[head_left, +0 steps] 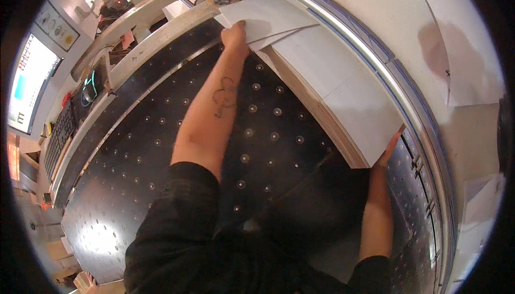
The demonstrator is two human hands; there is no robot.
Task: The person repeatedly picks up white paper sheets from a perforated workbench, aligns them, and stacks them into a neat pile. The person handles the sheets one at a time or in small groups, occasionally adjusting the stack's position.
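A stack of white-faced boards (343, 90) with brown layered edges lies slantwise on the black table. At its far end, a loose white board (268, 18) sits askew over the others. My left hand (234, 35) is closed on the near-left edge of that loose board; its fingertips are partly hidden. Beside the stack's near right corner, my right hand (387, 152) lies against the end edge with its fingers stretched along it. Part of that hand is hidden by the boards.
The black table (214, 128) is dotted with small round metal studs. A curved-looking metal rail (394, 74) runs along the stack's right side. To the left are a lit screen (31, 82), a keyboard (59, 138) and a mouse (89, 87). Another person's hand (91, 282) shows at lower left.
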